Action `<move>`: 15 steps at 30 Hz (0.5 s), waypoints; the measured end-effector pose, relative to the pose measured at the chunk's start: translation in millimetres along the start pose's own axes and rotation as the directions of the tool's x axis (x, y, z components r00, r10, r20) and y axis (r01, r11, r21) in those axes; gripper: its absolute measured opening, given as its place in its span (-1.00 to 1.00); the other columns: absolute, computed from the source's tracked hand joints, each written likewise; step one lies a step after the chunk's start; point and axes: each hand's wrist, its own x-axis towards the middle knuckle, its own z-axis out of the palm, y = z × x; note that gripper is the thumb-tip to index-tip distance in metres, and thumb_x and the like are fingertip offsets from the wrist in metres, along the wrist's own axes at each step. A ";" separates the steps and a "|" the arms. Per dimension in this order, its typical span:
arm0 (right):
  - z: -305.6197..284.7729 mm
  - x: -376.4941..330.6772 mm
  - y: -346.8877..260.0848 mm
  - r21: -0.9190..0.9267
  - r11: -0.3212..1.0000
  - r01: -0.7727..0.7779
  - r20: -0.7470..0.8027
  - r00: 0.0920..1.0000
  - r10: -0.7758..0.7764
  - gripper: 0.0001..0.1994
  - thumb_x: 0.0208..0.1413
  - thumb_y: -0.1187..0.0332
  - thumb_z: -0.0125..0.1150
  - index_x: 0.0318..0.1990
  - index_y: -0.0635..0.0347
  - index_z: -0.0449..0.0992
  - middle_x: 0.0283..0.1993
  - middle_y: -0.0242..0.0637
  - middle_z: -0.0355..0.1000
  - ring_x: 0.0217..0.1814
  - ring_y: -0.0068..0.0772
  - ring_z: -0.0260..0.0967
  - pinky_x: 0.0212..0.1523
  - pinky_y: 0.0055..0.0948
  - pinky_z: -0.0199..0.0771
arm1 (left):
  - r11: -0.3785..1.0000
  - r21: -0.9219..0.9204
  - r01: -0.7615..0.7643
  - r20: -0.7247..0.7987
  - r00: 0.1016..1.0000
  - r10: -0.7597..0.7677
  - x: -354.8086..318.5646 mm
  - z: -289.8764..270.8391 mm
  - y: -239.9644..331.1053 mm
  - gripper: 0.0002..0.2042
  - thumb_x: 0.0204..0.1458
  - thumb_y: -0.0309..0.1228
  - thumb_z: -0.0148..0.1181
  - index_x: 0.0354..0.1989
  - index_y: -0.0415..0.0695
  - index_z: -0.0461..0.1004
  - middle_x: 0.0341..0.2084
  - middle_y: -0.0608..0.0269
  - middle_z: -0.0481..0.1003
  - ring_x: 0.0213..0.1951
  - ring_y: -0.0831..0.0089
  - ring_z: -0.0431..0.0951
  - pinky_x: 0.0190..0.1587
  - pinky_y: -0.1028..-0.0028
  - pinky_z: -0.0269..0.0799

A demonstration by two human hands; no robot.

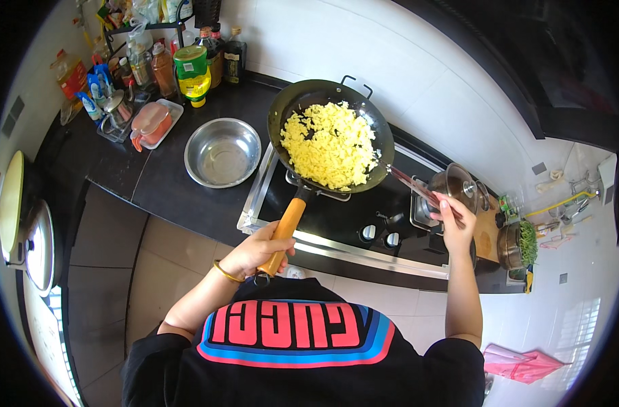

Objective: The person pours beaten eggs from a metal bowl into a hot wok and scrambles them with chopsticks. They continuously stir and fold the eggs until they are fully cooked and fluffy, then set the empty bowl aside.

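Yellow scrambled egg [331, 146] fills our black pan [384, 139], which we lift tilted above the stove [336, 217]. Our left hand [255, 251] is clamped around the wooden handle [286, 230]; our right hand [453, 220] pinches chopsticks [414, 186] at the pan's rim. A steel bowl [223, 152] stands on the table just beside. We judge it best to keep the handle firm and push the egg gently.

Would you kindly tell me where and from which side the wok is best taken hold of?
Grip the wok by its long orange handle, coming from the person's side of the stove. The handle juts out toward the counter's front edge, away from the hot bowl full of scrambled egg; the left hand already wraps it near its end.
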 end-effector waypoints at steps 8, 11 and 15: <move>11.7 -12.3 50.4 0.229 0.953 -0.198 -0.139 0.963 0.233 -0.76 0.18 0.39 0.06 -0.18 0.46 0.48 -0.22 -0.09 0.47 -0.22 -0.26 0.51 -0.33 -0.51 0.57 | 0.975 -0.221 -0.011 0.013 1.000 0.014 8.2 -21.3 -14.3 -0.44 0.14 0.03 -0.11 0.10 -0.22 0.12 -0.31 -0.01 0.46 -0.37 0.25 0.55 -0.27 0.32 0.52; 27.5 -17.2 45.8 0.322 0.942 -0.096 -0.247 0.952 0.181 -0.76 0.16 0.38 0.08 -0.19 0.45 0.47 -0.23 -0.10 0.48 -0.25 -0.26 0.51 -0.33 -0.54 0.57 | 0.966 -0.225 -0.128 -0.327 0.944 0.049 24.4 -59.1 -12.2 -0.39 0.13 -0.03 -0.03 0.13 -0.32 0.06 -0.14 -0.20 0.36 -0.14 0.08 0.48 -0.16 0.22 0.47; 56.4 -20.5 36.6 0.513 0.850 -0.116 -0.281 0.913 0.294 -0.77 0.16 0.38 0.07 -0.21 0.45 0.46 -0.27 -0.06 0.48 -0.27 -0.19 0.52 -0.35 -0.54 0.58 | 0.915 -0.187 -0.357 -0.715 0.688 0.123 58.3 -143.9 -9.6 -0.41 0.10 -0.12 0.06 0.09 -0.36 0.06 -0.13 -0.23 0.28 -0.17 0.01 0.46 -0.18 0.15 0.50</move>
